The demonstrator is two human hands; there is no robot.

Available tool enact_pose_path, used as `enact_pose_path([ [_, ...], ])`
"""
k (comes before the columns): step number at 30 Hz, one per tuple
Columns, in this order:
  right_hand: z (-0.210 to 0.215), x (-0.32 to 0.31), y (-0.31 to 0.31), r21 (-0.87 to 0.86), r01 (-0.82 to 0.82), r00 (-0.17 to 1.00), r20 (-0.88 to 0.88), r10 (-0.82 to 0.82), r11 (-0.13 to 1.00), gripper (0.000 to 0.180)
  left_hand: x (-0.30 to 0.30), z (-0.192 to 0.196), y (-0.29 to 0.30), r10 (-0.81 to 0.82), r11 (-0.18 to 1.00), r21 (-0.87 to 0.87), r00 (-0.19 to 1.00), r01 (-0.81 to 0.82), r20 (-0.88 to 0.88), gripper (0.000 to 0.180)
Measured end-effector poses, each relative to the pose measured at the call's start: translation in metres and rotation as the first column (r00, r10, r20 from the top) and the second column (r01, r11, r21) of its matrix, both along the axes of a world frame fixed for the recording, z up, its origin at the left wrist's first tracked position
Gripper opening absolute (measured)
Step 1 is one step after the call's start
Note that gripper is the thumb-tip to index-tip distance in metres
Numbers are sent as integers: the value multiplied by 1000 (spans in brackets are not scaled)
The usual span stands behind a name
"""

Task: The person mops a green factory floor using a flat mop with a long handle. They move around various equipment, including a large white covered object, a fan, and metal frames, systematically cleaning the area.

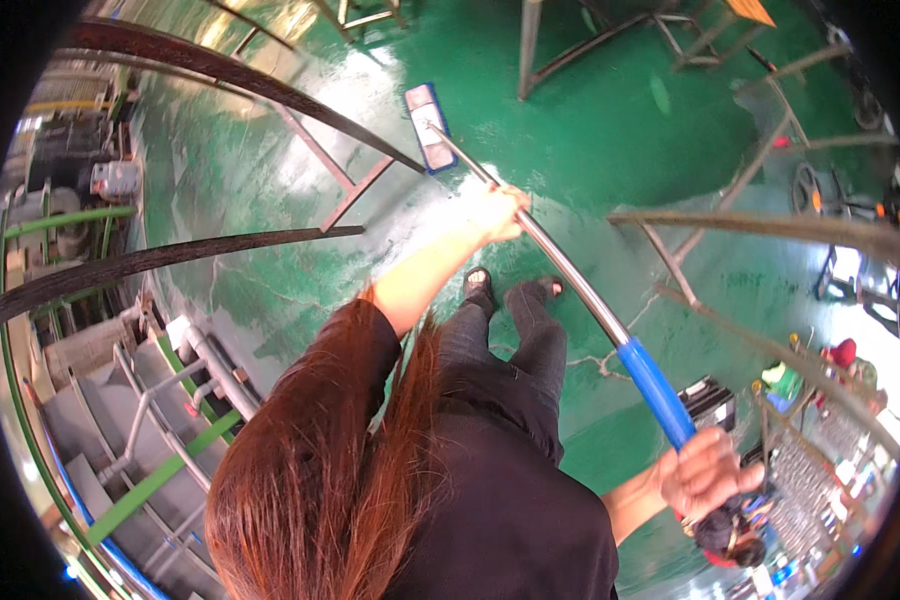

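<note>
A flat mop with a silver pole (578, 284) slants across the view. Its rectangular mop head (436, 152), pale on top with a blue fringe, rests on the green floor ahead of my feet. My left hand (500, 212), arm stretched forward, is closed round the pole partway down. At the upper end, the blue grip (656, 393) runs into my right hand (705, 475), whose fingers are wrapped around it beside my right hip. The tip of the grip is hidden by that hand.
Brown metal frame bars (240, 75) reach in from the left, and another bar (760, 228) from the right. Table legs (528, 50) stand on the glossy floor (590, 130) ahead. Grey pipes and a green rail (165, 478) lie left. A black box (708, 403) sits near my right hand.
</note>
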State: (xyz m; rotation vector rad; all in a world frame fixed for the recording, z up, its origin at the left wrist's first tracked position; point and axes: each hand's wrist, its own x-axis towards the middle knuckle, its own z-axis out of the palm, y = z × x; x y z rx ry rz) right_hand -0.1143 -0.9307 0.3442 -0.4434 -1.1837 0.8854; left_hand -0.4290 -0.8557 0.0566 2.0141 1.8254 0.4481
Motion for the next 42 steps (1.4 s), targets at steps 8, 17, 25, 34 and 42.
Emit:
enact_pose_path([
  [8,11,105,-98,-119,28,998,57,-21,992,16,114,36,-53,-98,980,-187,982,67,-161,31],
  [17,164,381,-250,11,95,985,143,-95,995,12,472,107,-196,-325,940,-59,934,336,148,40],
  [25,177,414,-282,204,77,880,447,-163,976,27,603,98,-190,-385,923,98,872,373,302,24],
  [34,150,424,-337,136,205,963,148,-225,969,10,604,66,-232,-385,922,56,887,384,253,16],
  [42,152,479,-383,19,314,942,115,-314,949,17,527,79,-374,-199,976,-48,960,212,195,18],
])
